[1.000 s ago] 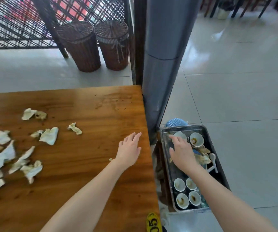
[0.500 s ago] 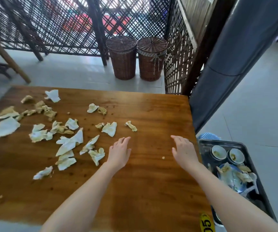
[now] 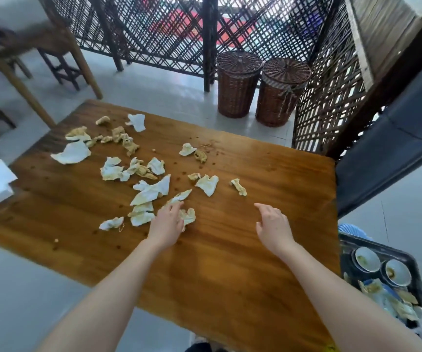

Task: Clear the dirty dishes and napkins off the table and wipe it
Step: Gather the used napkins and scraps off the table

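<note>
Napkins [image 3: 151, 191], crumpled white paper stained yellow, litter the brown wooden bench [image 3: 230, 270], so the left hand [image 3: 166, 224], its straight fingers [image 3: 175, 208] touching the nearest one, would best rake them toward the empty, slack-fingered right hand [image 3: 273, 224]; crumbs [image 3: 56, 240] dot the wood, and two brown wicker baskets [image 3: 238, 92] stand before a lattice screen [image 3: 154, 34]

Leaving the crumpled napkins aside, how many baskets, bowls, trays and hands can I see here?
Wicker baskets: 2
Bowls in plain view: 2
Tray: 1
Hands: 2, left hand, right hand
Total: 7
</note>
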{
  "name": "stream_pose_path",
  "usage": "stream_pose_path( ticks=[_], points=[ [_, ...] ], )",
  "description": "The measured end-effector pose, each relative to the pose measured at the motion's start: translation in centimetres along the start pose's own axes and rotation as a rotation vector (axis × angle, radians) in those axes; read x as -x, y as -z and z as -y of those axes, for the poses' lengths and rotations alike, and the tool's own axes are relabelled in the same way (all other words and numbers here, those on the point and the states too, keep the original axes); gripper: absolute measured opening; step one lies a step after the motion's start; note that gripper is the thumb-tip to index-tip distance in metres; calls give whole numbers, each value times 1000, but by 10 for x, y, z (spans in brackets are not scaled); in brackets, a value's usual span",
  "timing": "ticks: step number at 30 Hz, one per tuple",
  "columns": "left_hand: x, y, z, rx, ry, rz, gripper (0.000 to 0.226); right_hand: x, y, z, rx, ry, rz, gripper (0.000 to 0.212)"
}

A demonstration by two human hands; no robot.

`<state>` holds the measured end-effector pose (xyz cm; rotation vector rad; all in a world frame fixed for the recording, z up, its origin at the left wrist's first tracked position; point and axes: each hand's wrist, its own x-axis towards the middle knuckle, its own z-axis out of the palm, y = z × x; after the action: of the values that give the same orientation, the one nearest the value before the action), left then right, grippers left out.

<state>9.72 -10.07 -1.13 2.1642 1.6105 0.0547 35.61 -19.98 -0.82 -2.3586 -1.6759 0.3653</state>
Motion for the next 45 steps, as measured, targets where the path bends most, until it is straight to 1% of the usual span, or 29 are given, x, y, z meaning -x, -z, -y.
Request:
stream_pose_path(
  ticks=[5, 11, 14, 19, 25, 28, 30, 32, 34, 37, 39, 45],
  points=[
    [17, 4, 32, 40, 78, -64, 54, -7, -16, 36, 27, 123, 81, 54],
    [18, 6, 65, 46, 108, -56, 53, -14, -40, 81, 41, 256, 157, 57],
    [7, 11, 81, 62, 104, -38, 52, -23, -49, 95, 55, 237, 196, 61],
    [-13, 24, 112, 66, 65, 3, 52, -36, -71, 123, 44, 172, 326, 75],
    [-58, 38, 155, 47, 6, 59, 53, -68, -104, 173, 30, 123, 360, 92],
    [-77, 39, 168, 68, -30, 78, 52, -80, -117, 186, 73, 104, 416, 101],
    [-86, 38, 175, 73, -55, 88, 53, -86, -125, 190, 108, 84, 454, 104],
    [-95, 38, 180, 83, -77, 97, 54, -90, -130, 193, 129, 76, 485, 103],
    [-102, 39, 184, 89, -94, 102, 53, -93, -134, 196, 145, 84, 491, 97],
    [-110, 39, 189, 99, -121, 96, 49, -95, -138, 197, 144, 98, 416, 81],
    [-115, 39, 190, 99, -132, 98, 47, -94, -139, 198, 100, 56, 391, 72],
    [-125, 38, 176, 112, -150, 118, 46, -84, -139, 188, 3, -2, 358, 59]
  ],
)
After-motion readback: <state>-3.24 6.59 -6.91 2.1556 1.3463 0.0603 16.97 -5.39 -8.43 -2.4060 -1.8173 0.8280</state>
